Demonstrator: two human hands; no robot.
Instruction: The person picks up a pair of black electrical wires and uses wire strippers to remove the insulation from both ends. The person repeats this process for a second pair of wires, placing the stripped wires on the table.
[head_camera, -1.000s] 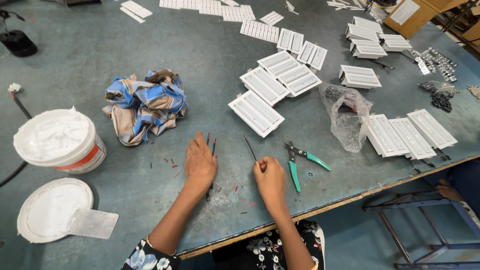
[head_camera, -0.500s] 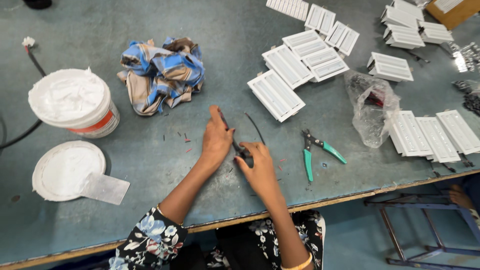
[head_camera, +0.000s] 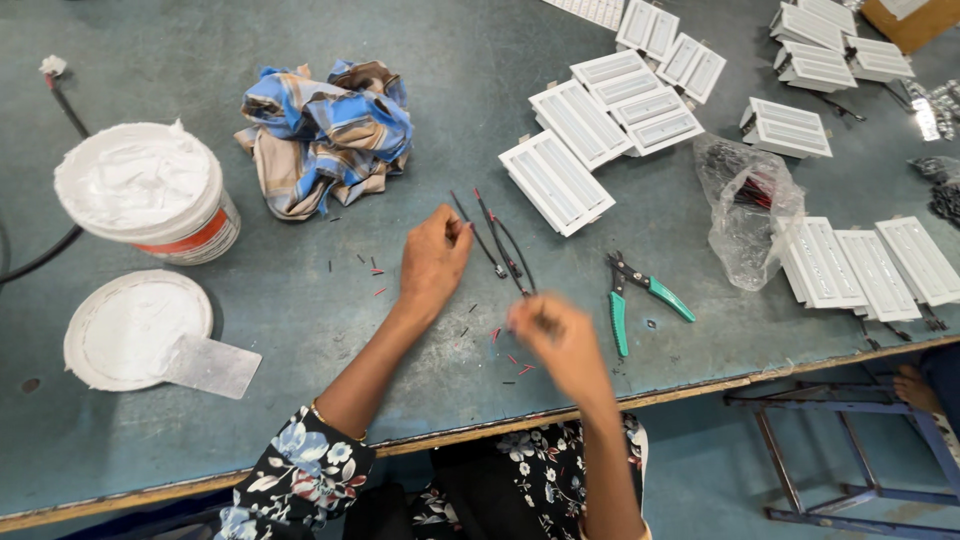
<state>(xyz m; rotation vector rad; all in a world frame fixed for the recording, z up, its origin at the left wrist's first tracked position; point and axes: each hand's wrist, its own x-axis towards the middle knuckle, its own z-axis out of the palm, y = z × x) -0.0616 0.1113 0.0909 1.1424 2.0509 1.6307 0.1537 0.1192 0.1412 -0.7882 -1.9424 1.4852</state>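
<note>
Left hand (head_camera: 434, 262) and right hand (head_camera: 558, 335) each pinch thin dark wires (head_camera: 505, 250), just left of the green-handled pliers (head_camera: 633, 294) on the table (head_camera: 300, 330).

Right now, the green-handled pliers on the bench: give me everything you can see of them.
The pliers are a small hand tool with dark metal jaws and two green-sleeved handles, apparently plastic or rubber. They lie flat on the grey-green table, jaws pointing away from the person, handles splayed apart toward the near edge. Neither hand touches them; the right hand is nearest, just left of them, holding thin dark wires. A clear plastic bag sits to their right, apart from them.
</note>
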